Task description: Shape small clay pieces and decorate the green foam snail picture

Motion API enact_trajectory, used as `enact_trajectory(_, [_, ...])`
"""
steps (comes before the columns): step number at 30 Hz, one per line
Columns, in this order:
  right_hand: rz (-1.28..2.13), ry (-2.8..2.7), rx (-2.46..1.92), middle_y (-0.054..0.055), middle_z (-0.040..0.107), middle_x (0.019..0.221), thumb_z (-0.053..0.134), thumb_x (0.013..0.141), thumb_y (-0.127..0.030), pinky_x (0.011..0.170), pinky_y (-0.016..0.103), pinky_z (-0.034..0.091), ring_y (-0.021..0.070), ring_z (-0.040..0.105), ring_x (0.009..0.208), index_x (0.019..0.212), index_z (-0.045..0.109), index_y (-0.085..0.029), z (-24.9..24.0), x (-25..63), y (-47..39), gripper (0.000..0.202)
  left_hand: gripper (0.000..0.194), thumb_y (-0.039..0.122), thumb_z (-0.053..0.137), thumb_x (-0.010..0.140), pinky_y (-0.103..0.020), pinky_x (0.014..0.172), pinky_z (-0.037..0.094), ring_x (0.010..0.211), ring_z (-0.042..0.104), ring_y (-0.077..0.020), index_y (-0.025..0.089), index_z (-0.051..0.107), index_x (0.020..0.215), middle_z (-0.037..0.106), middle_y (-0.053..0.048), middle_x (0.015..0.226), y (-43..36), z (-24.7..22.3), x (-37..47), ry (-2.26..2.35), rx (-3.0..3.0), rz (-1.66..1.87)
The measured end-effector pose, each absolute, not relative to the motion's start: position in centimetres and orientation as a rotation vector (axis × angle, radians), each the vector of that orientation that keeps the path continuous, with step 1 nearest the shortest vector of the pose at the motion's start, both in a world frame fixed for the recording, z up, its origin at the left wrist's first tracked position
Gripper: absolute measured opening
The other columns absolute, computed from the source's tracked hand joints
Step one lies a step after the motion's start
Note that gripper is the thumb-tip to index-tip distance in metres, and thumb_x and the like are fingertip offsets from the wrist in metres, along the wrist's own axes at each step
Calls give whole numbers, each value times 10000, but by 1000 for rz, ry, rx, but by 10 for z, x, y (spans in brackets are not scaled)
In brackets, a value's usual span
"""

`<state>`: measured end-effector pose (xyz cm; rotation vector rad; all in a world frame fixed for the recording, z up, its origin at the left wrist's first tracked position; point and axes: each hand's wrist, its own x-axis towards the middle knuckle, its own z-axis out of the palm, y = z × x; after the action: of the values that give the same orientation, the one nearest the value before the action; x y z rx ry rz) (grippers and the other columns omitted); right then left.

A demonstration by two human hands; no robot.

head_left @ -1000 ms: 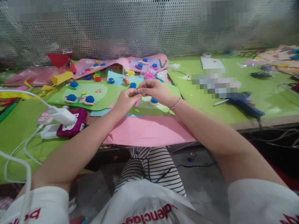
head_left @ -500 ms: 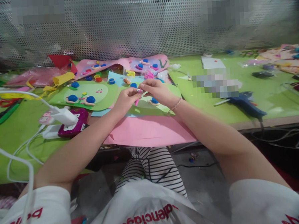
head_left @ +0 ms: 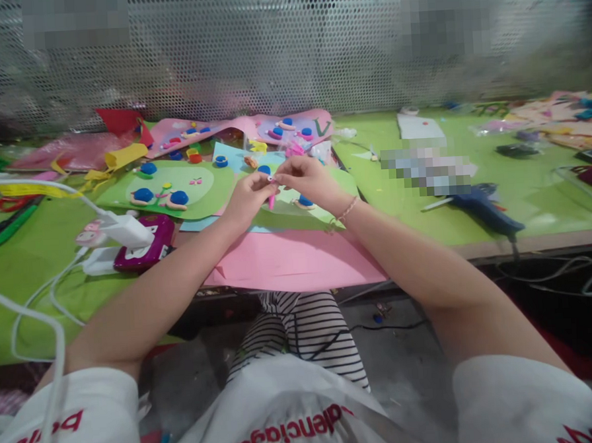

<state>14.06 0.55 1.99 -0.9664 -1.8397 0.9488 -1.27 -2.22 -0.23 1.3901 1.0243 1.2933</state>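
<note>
You are pinching a small pink piece (head_left: 272, 201) between the thumb and fingers of your left hand (head_left: 249, 199), near the centre of the frame. Your right hand (head_left: 308, 181) is bringing its fingertips to the upper end of the piece, where a small pale spot is showing; whether they are clamping anything there is too small to tell. The lower end is hanging free below your left fingers, over the green sheet (head_left: 341, 183) with its blue dome (head_left: 305, 200).

For good control, let the left pinch be the anchor, firm enough to stop the piece turning, while the right fingertips are doing the fine work with light pressure. The piece is looking soft, so a hard squeeze could be denting or bending it. Your hands are working just above the sheets with no visible prop, so resting your wrists lightly could be steadying the fingertips. Mind that your right wrist, with its bracelet (head_left: 349, 209), is hovering near the dome and could be brushing it. The pink sheet (head_left: 298, 261) is lying nearest you at the table edge, and the glue gun (head_left: 488, 208) is lying well apart at the right of the frame.
</note>
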Motion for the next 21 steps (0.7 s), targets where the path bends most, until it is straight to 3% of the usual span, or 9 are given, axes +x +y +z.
enact_trajectory(6, [892,-1856,-956,-16,620,662,662,802,-200,626,238,487,100,575,613,704,612,-186,19,142,9,111,228,255,738,616,-257,601,445,570,555,-92,153,569,732,598,22,638,-24,0,-12,1005,1297,1263])
enact_trajectory(16, [1029,-1789,-914,-9,609,722,630,841,-289,651,223,527,101,595,707,750,574,-183,21,142,6,150,203,223,730,627,-250,620,451,579,557,-89,151,601,766,606,18,630,-18,-4,-14,1027,1261,1260])
enact_trajectory(21, [1074,-1821,-926,-5,628,717,685,801,-269,661,237,521,104,590,682,785,600,-186,21,142,4,120,242,240,763,601,-227,582,426,556,529,-72,155,604,763,594,27,617,-16,-6,-14,1019,1233,1275])
